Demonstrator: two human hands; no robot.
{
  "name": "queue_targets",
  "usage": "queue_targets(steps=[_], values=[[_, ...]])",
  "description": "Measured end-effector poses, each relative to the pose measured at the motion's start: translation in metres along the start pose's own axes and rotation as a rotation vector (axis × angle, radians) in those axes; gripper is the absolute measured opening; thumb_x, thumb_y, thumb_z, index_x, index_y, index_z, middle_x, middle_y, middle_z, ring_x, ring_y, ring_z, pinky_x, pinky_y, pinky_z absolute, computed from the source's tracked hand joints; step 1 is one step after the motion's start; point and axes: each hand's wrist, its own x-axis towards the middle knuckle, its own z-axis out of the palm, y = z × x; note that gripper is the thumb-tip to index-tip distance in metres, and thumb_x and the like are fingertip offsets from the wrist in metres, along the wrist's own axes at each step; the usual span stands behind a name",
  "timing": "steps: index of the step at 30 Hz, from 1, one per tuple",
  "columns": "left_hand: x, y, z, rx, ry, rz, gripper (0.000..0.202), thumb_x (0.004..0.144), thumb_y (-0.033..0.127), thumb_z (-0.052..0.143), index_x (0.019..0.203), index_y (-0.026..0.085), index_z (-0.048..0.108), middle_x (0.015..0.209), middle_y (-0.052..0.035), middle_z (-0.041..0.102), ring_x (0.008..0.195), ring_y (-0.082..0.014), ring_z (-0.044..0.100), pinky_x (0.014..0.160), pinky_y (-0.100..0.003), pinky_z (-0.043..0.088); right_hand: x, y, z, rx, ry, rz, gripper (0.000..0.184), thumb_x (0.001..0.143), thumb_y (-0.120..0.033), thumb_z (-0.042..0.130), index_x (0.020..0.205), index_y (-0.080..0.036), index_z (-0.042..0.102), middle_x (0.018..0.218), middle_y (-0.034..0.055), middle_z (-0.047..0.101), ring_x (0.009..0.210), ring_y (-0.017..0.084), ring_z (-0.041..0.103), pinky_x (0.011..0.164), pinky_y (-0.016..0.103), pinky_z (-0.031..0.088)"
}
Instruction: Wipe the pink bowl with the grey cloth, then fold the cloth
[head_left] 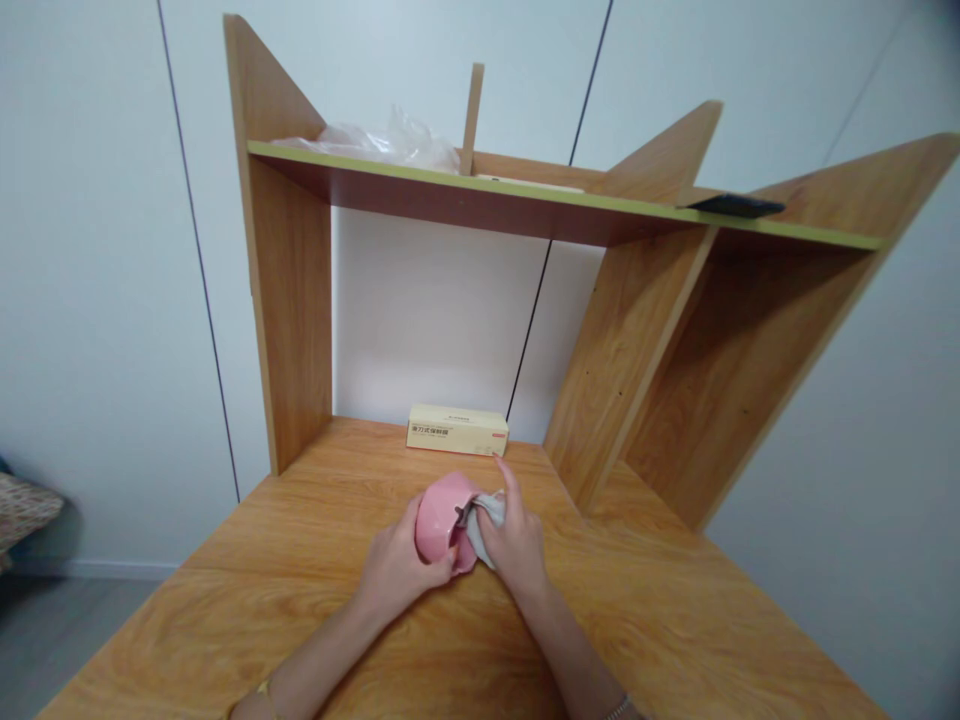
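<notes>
My left hand is closed around a pink bowl with a wavy rim, tipped on its side above the desk. The bowl's opening faces right, and a small dark mark shows near its rim. In my right hand is a bunched light-grey cloth, pressed against the bowl's rim and opening. The index finger of that hand points up and away, while the other fingers are closed on the cloth. Part of the bowl's inside is hidden behind the cloth and my fingers.
A cream cling-film box stands at the back of the wooden desk. The hutch's shelf holds a clear plastic bag and a dark flat object. An upright divider rises at the right.
</notes>
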Motion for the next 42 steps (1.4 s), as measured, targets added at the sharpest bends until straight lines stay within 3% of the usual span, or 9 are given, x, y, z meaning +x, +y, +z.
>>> queue_targets(steps=[3,9,15,20,24,29,32,36,42], values=[[-0.002,0.004,-0.003,0.08,-0.014,-0.026,0.065,0.061,0.036,0.06,0.12,0.014,0.044,0.094,-0.0105,0.065,0.083,-0.0273,0.061,0.073,-0.034,0.047,0.002,-0.001,-0.005,-0.091,-0.064,-0.074,0.059,0.077,-0.027,0.045,0.133,-0.018,0.027,0.074,0.0026,0.065,0.066,0.019,0.062,0.059,0.026,0.041],[-0.003,0.008,-0.001,0.142,-0.011,-0.005,0.06,0.061,0.035,0.059,0.116,0.013,0.048,0.091,-0.0119,0.066,0.08,-0.0294,0.062,0.071,-0.036,0.046,0.004,0.0,-0.002,-0.177,-0.201,0.118,0.064,0.076,-0.034,0.05,0.133,-0.017,0.027,0.07,0.0031,0.065,0.062,0.019,0.061,0.052,0.024,0.036],[-0.001,0.005,0.002,0.132,-0.007,-0.001,0.062,0.063,0.035,0.058,0.119,0.014,0.045,0.091,-0.0114,0.066,0.079,-0.0287,0.062,0.07,-0.035,0.046,0.002,-0.005,-0.007,-0.123,-0.084,-0.167,0.061,0.076,-0.021,0.048,0.133,-0.021,0.027,0.083,0.0038,0.065,0.075,0.019,0.061,0.068,0.027,0.041],[-0.001,0.009,-0.004,0.115,-0.041,0.001,0.062,0.065,0.037,0.058,0.121,0.015,0.044,0.092,-0.0109,0.066,0.079,-0.0278,0.062,0.069,-0.034,0.046,0.006,-0.001,-0.004,-0.184,-0.185,0.093,0.07,0.074,-0.032,0.051,0.135,-0.016,0.021,0.072,0.0038,0.063,0.064,0.021,0.059,0.054,0.026,0.037],[-0.003,0.008,-0.008,0.103,-0.088,0.028,0.063,0.066,0.035,0.058,0.124,0.016,0.041,0.098,-0.0102,0.064,0.082,-0.027,0.061,0.074,-0.036,0.045,0.006,0.002,-0.001,-0.02,-0.223,0.106,0.068,0.073,-0.028,0.05,0.134,-0.018,0.023,0.07,0.0007,0.061,0.063,0.018,0.057,0.056,0.025,0.037],[-0.001,-0.005,-0.001,-0.108,-0.036,0.048,0.078,0.073,0.041,0.055,0.136,0.014,0.018,0.11,-0.0136,0.057,0.098,-0.0263,0.056,0.084,-0.038,0.043,0.003,0.008,0.007,0.287,-0.117,0.141,0.063,0.074,-0.021,0.044,0.133,-0.017,0.023,0.07,-0.0008,0.059,0.061,0.016,0.056,0.06,0.025,0.043],[0.002,-0.01,0.006,-0.317,-0.037,0.122,0.084,0.074,0.039,0.057,0.137,0.015,0.007,0.122,-0.0137,0.049,0.105,-0.0225,0.052,0.09,-0.036,0.04,0.003,0.013,0.014,0.405,-0.03,0.211,0.06,0.076,-0.02,0.041,0.132,-0.016,0.023,0.09,0.006,0.062,0.076,0.017,0.059,0.068,0.028,0.046],[0.002,-0.007,0.01,-0.462,-0.107,0.198,0.077,0.075,0.033,0.057,0.134,0.014,0.011,0.126,-0.0133,0.045,0.109,-0.021,0.049,0.094,-0.035,0.039,0.002,0.014,0.023,0.49,-0.023,0.209,0.057,0.076,-0.021,0.042,0.13,-0.015,0.024,0.114,0.0113,0.054,0.095,0.017,0.056,0.079,0.029,0.045],[0.002,-0.006,0.005,-0.309,-0.009,0.129,0.07,0.068,0.03,0.061,0.128,0.013,0.027,0.121,-0.0129,0.05,0.107,-0.0239,0.05,0.093,-0.037,0.039,0.0,0.004,0.022,0.398,-0.096,0.244,0.063,0.074,-0.023,0.047,0.131,-0.013,0.022,0.094,0.0094,0.062,0.077,0.018,0.061,0.066,0.028,0.047]])
